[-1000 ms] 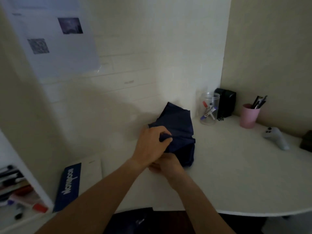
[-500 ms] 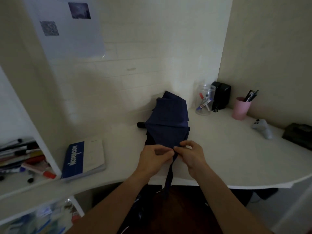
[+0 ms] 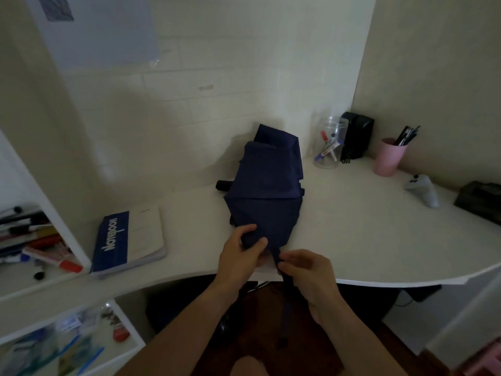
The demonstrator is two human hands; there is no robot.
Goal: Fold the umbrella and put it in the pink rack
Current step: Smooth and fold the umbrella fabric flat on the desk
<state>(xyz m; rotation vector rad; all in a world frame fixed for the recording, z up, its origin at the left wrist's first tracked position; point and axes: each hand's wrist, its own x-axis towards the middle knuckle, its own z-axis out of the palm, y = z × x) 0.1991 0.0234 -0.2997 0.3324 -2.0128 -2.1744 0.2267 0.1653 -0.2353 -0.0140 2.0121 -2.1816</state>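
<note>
Since a second ago my right hand [image 3: 306, 270] has come out from under the left hand [image 3: 238, 256] and now pinches the strap [image 3: 278, 257], while the left grips the canopy of the umbrella [image 3: 267, 185] on the worktop [image 3: 379, 240]. If that bunch slips, the pleats probably spring loose.

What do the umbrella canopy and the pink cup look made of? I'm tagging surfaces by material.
Umbrella: navy woven fabric, probably nylon or polyester, matte; it creases and folds limply where the left hand pinches it.
Pink cup: likely plastic, smooth and matte with a uniform colour and thin rim, though the dim light leaves this uncertain.
</note>
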